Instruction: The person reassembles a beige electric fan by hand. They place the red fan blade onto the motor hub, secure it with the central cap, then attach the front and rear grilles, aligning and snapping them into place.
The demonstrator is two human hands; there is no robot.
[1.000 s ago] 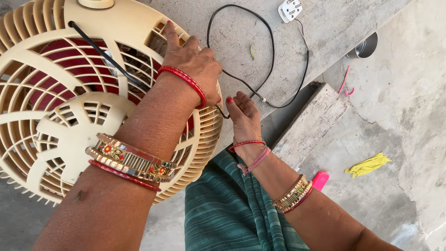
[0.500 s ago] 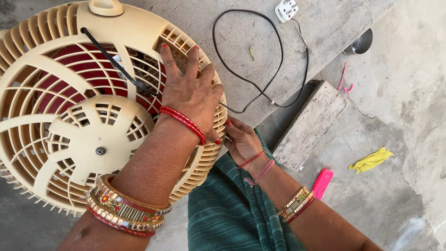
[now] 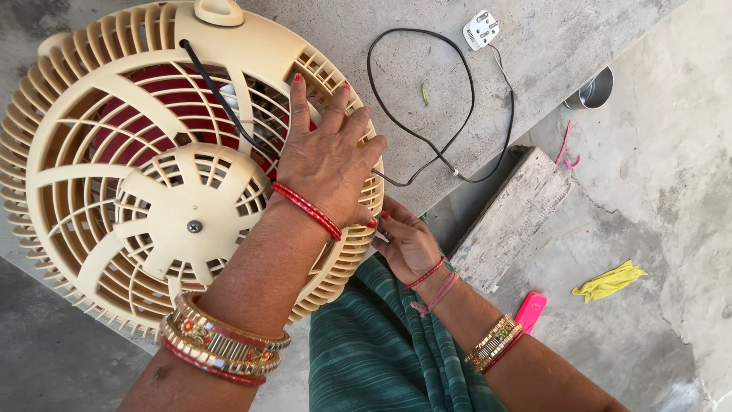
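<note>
We are pressing our left hand (image 3: 329, 164) flat, fingers spread, on the right side of the cream fan housing (image 3: 183, 164), which is lying grille-up over the near edge of the concrete ledge (image 3: 427, 69). Our right hand (image 3: 408, 244) is curling against the housing's rim at that edge; its grip is hidden. Farther along the ledge, a black cord (image 3: 442, 99) is looping toward a white plug (image 3: 480, 29) near the far edge.
</note>
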